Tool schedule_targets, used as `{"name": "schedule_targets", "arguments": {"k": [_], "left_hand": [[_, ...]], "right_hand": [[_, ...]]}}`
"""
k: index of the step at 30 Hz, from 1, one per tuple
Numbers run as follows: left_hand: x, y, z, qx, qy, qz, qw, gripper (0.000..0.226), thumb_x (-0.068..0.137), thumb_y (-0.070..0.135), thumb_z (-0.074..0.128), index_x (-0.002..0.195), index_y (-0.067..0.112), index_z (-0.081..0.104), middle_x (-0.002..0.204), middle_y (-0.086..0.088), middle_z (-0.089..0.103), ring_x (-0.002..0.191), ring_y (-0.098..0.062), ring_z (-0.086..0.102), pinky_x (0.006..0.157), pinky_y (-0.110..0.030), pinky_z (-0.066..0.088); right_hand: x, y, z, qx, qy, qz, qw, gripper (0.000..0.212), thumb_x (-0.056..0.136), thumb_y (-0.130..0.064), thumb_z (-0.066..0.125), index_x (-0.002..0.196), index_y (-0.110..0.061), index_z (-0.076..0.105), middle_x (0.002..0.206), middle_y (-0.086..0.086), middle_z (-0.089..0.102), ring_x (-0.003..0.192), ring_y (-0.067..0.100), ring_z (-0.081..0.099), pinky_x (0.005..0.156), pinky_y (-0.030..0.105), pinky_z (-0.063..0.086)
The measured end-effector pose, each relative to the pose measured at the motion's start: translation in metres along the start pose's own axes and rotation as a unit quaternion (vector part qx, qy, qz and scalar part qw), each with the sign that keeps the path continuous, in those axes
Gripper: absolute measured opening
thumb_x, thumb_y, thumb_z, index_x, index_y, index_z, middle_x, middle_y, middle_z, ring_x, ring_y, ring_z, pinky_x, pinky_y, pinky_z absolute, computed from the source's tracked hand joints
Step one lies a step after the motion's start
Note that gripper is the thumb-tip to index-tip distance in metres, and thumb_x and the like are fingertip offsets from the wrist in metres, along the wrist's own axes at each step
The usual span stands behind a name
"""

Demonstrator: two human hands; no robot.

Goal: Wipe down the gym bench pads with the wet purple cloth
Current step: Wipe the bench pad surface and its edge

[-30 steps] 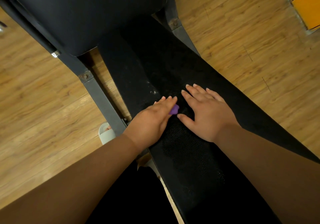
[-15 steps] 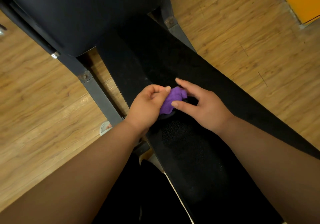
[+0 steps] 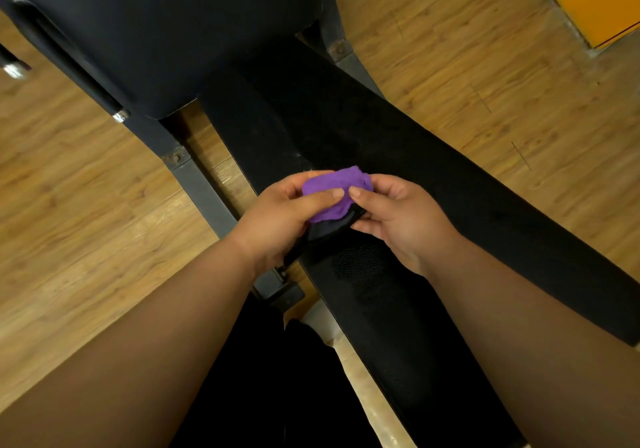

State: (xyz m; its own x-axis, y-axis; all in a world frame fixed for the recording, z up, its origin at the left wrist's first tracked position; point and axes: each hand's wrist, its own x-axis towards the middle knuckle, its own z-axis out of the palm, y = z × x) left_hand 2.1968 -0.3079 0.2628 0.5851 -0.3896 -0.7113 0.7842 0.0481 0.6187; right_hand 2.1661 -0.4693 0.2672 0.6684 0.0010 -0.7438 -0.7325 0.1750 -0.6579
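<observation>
A bunched purple cloth is held between both hands just above the long black bench pad. My left hand grips its left side, thumb on top. From the right, my right hand pinches it with thumb and fingers. A darker part of the cloth hangs under the purple part. The long pad runs from upper middle to lower right. A second, wider black pad fills the upper left.
A grey metal frame bar with bolted brackets runs along the left of the long pad, over a wooden floor. An orange panel lies on the floor at the upper right. My dark-clothed legs are at the bottom centre.
Both hands lay flat on the pad with the cloth under the left one; they have since lifted off it and gathered the cloth into a bunch between them.
</observation>
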Motion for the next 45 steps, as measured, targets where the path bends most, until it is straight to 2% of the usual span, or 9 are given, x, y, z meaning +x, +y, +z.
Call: {"name": "schedule_targets", "arguments": {"k": [4, 7, 10, 15, 19, 33, 35, 39, 45], "left_hand": [[0.007, -0.007, -0.009, 0.193, 0.118, 0.123, 0.966, 0.011, 0.092, 0.024, 0.063, 0.102, 0.028, 0.065, 0.113, 0.001, 0.068, 0.103, -0.010, 0.063, 0.090, -0.024, 0.054], [0.026, -0.009, -0.015, 0.407, 0.185, 0.229, 0.865, 0.026, 0.096, 0.017, 0.056, 0.122, 0.024, 0.057, 0.150, 0.000, 0.040, 0.121, 0.000, 0.045, 0.093, -0.001, 0.033], [0.051, -0.026, -0.009, 0.553, 0.100, 0.180, 0.808, 0.050, 0.100, 0.015, 0.047, 0.148, 0.016, 0.033, 0.161, -0.009, 0.014, 0.146, -0.022, 0.022, 0.115, -0.020, 0.017], [0.048, -0.049, -0.008, 0.585, 0.046, 0.140, 0.797, 0.062, 0.102, 0.041, 0.034, 0.155, 0.019, 0.008, 0.162, -0.005, -0.002, 0.150, -0.021, -0.002, 0.120, -0.032, 0.001], [0.053, -0.043, -0.011, 0.593, 0.076, 0.158, 0.786, 0.058, 0.102, 0.042, 0.037, 0.153, 0.022, 0.021, 0.161, -0.006, 0.016, 0.148, -0.022, 0.015, 0.120, -0.033, 0.016], [0.082, -0.033, -0.016, 0.612, 0.056, 0.170, 0.771, 0.052, 0.105, 0.024, 0.036, 0.154, 0.018, 0.019, 0.162, -0.002, 0.010, 0.149, -0.016, 0.010, 0.115, -0.022, 0.012], [0.082, -0.033, -0.014, 0.590, 0.061, 0.169, 0.787, 0.052, 0.104, 0.027, 0.037, 0.153, 0.018, 0.022, 0.162, -0.002, 0.013, 0.149, -0.016, 0.012, 0.115, -0.021, 0.011], [0.072, -0.030, -0.015, 0.405, 0.100, 0.147, 0.897, 0.049, 0.103, 0.028, 0.042, 0.150, 0.025, 0.030, 0.152, -0.001, 0.039, 0.140, -0.010, 0.032, 0.108, -0.012, 0.021], [0.082, -0.011, -0.016, 0.327, 0.173, 0.006, 0.929, 0.072, 0.084, 0.033, 0.073, 0.145, 0.018, 0.038, 0.139, 0.000, 0.047, 0.107, -0.005, 0.051, 0.088, -0.017, 0.040]], "right_hand": [[0.008, -0.001, 0.002, -0.256, 0.044, -0.093, 0.961, 0.031, 0.095, -0.018, 0.058, 0.125, -0.025, 0.059, 0.115, -0.014, 0.061, 0.104, 0.002, 0.058, 0.077, 0.006, 0.045], [0.024, -0.002, -0.004, -0.488, 0.121, -0.151, 0.851, 0.045, 0.097, -0.023, 0.055, 0.141, -0.027, 0.046, 0.141, -0.007, 0.046, 0.129, 0.009, 0.042, 0.101, 0.019, 0.037], [0.048, -0.003, -0.011, -0.638, 0.121, -0.172, 0.740, 0.050, 0.100, -0.024, 0.047, 0.148, -0.023, 0.034, 0.154, 0.000, 0.033, 0.144, 0.017, 0.024, 0.116, 0.036, 0.026], [0.070, 0.003, -0.017, -0.740, 0.047, -0.113, 0.662, 0.055, 0.103, -0.041, 0.027, 0.154, -0.024, 0.015, 0.162, 0.001, 0.009, 0.149, 0.017, 0.001, 0.120, 0.038, 0.002], [0.071, 0.003, -0.015, -0.748, 0.040, -0.111, 0.653, 0.054, 0.103, -0.043, 0.022, 0.154, -0.027, 0.014, 0.163, -0.001, 0.005, 0.149, 0.016, -0.003, 0.120, 0.039, -0.002], [0.075, 0.006, -0.015, -0.730, 0.058, -0.123, 0.669, 0.053, 0.101, -0.042, 0.026, 0.152, -0.029, 0.021, 0.162, -0.003, 0.011, 0.149, 0.014, 0.001, 0.121, 0.039, 0.001], [0.076, 0.007, -0.015, -0.728, 0.061, -0.126, 0.671, 0.053, 0.101, -0.043, 0.026, 0.152, -0.030, 0.022, 0.162, -0.003, 0.012, 0.149, 0.014, 0.001, 0.121, 0.038, 0.001], [0.075, 0.007, -0.015, -0.726, 0.064, -0.132, 0.672, 0.052, 0.101, -0.042, 0.027, 0.152, -0.030, 0.023, 0.162, -0.003, 0.014, 0.149, 0.013, 0.003, 0.121, 0.038, 0.001], [0.074, 0.005, -0.014, -0.725, 0.063, -0.127, 0.674, 0.052, 0.101, -0.042, 0.028, 0.152, -0.030, 0.023, 0.162, -0.003, 0.013, 0.149, 0.013, 0.002, 0.120, 0.037, 0.000]]}}
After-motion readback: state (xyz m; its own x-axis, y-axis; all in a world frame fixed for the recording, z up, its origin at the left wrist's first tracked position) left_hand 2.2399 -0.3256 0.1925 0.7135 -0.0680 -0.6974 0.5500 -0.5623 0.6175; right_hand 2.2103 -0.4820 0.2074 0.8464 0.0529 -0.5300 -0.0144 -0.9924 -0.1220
